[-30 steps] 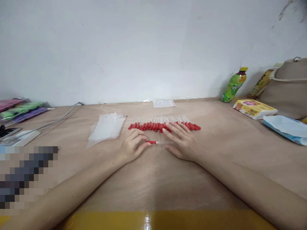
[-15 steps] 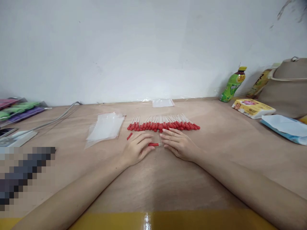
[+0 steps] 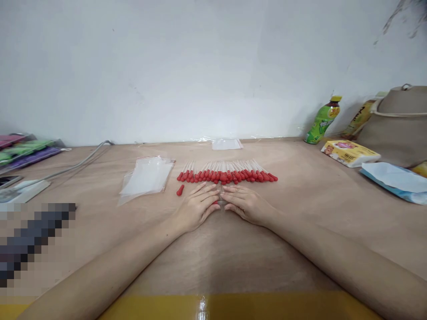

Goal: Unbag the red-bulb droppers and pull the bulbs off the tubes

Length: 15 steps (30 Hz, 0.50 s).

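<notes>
My left hand (image 3: 196, 206) is closed around a red rubber bulb (image 3: 215, 202), of which only a small red bit shows between thumb and fingers. From it a clear dropper tube (image 3: 221, 202) runs across to my right hand (image 3: 248, 204). The thumb and fingers of that hand close on the tube's other part, which is hidden. A thin clear strip, hard to make out, stands between the fingertips. Just beyond both hands lies a row of droppers (image 3: 228, 175), red bulbs toward me and pale tips pointing away. One loose red bulb (image 3: 180, 190) rests left of my left hand.
Clear zip bags (image 3: 147, 178) are stacked at the left, and another small stack (image 3: 227, 144) lies by the wall. A grey cable (image 3: 80, 164) and coloured packs (image 3: 30, 151) occupy the far left. To the right are a green bottle (image 3: 322, 120), a tissue pack (image 3: 350, 153) and a bag (image 3: 393, 129).
My left hand has shifted right and covers more of the red bulb. The two hands are closer together, and the loose bulb at the left is now fully visible.
</notes>
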Tool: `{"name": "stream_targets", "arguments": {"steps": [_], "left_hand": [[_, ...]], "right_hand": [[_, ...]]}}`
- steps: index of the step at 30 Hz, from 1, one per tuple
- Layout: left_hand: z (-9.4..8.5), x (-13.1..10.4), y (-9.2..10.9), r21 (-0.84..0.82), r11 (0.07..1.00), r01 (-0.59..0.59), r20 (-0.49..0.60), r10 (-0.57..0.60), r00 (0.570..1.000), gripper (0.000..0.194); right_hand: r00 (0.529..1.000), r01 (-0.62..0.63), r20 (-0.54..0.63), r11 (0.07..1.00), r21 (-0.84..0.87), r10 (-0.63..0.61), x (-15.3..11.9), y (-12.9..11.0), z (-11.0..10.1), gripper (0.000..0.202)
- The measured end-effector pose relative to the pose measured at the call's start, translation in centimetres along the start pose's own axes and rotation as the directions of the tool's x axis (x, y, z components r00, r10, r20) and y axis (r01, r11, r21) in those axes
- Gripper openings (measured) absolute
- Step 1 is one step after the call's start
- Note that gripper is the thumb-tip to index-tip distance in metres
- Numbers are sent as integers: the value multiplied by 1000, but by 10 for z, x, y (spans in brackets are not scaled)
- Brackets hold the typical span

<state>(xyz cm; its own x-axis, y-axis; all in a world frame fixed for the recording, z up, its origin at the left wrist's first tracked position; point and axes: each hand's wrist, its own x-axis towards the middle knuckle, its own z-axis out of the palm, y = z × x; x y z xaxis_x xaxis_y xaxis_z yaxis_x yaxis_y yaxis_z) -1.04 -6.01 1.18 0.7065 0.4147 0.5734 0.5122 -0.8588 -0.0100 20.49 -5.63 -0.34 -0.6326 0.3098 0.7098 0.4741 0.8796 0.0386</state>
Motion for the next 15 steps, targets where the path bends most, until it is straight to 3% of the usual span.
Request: {"name": "stream_targets", "arguments": {"steps": [7,15], "left_hand": [[-1,2,3,41,999,-26,6,26,1000,21],[-8,4,6,50,998,-40,101,35,994,20]], "right_hand": [[999,36,-35,999,21,-35,0,-2,3,22],[993,109,-54,994,8,-108,4,-7,-5,18]]}}
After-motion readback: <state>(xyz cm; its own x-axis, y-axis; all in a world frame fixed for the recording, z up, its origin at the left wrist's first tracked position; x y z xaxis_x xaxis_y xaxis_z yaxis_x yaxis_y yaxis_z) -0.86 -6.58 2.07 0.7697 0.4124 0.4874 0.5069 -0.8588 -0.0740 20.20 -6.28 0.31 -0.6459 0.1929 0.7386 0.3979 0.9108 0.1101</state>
